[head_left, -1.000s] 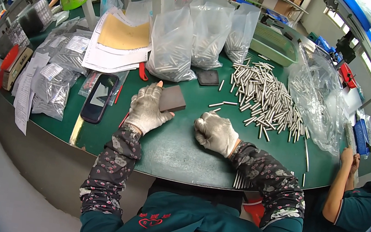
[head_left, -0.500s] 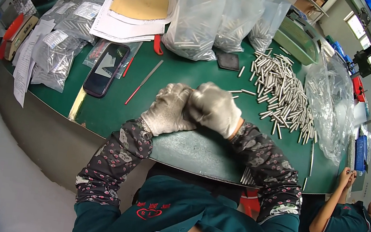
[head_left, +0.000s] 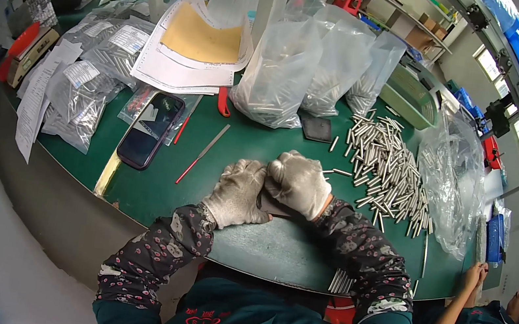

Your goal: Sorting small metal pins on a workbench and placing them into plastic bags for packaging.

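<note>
our gloved fingers [head_left: 285,169] are curled and pressed together over a small dark flat pad [head_left: 269,204]. the left hand [head_left: 238,192] pins its near edge to the green table [head_left: 247,246], and the right hand [head_left: 299,184] lies closed over its top; whether a pin sits between the fingertips we cannot tell, as the gloves hide it. the pad lies just in front of us, near the table's front edge.

to the right, a loose heap of metal pins [head_left: 384,169] spreads across the table, with a few strays between it and our right hand. ahead stand clear bags of pins [head_left: 281,75], and to the left lie a thin red-handled file [head_left: 202,154] and a dark phone [head_left: 150,130].

we judge the risk to be a careless sweep of the right forearm, which could scatter the heap or roll pins off the edge. thick gloves may also let a pin slip unnoticed.
</note>
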`<state>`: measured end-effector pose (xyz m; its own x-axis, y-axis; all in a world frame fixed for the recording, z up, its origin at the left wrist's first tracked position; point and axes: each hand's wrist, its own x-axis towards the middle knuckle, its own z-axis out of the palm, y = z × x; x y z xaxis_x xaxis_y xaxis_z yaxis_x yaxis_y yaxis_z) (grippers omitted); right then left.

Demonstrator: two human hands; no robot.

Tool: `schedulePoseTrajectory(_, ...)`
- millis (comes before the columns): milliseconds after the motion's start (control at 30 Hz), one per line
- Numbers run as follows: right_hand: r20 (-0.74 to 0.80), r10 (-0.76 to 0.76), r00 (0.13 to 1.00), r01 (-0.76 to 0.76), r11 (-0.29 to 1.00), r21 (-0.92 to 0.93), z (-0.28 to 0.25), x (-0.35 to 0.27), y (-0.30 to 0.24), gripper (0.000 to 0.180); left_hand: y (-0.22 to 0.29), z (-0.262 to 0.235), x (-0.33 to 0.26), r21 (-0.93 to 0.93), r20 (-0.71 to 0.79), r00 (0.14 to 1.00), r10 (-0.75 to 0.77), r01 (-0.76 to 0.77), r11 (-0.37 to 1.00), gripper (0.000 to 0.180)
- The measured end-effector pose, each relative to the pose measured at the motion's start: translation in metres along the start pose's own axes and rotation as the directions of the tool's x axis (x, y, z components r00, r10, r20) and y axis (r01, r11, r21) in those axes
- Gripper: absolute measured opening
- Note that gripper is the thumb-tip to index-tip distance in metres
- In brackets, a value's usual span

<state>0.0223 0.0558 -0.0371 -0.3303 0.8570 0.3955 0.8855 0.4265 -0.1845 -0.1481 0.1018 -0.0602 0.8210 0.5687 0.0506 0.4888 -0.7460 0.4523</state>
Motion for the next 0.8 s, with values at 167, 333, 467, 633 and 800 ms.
schedulePoseTrajectory(167, -0.038, -0.127, 0.991, 0.128, 0.991, 0.029, 0.002, 0.001, 0.001, 0.021, 0.000, -0.002, 0.003, -0.003, 0.056, 0.998, -0.020, 0.020, 1.000, 0.089)
schedulePoseTrajectory(333, 0.126, -0.199, 0.972, 0.197, 0.980, 0.027, -0.002, -0.005, -0.013, 0.019, -0.003, 0.005, 0.002, -0.084, -0.056, 0.998, -0.005, 0.000, 0.996, 0.089)
schedulePoseTrajectory(467, -0.008, -0.083, 0.996, 0.084, 0.996, 0.044, -0.004, 0.000, 0.001, 0.020, 0.000, 0.003, 0.004, 0.000, 0.041, 0.999, -0.008, 0.008, 1.000, 0.093)
schedulePoseTrajectory(633, 0.065, -0.104, 0.992, 0.098, 0.992, 0.081, -0.004, -0.002, -0.002, 0.019, -0.001, -0.001, 0.000, -0.068, 0.040, 0.999, 0.029, -0.026, 0.997, 0.092)
schedulePoseTrajectory(800, 0.138, -0.205, 0.969, 0.191, 0.976, 0.105, 0.004, -0.014, -0.018, 0.021, -0.004, 0.005, -0.003, -0.064, -0.031, 0.996, 0.081, -0.083, 0.995, 0.091)
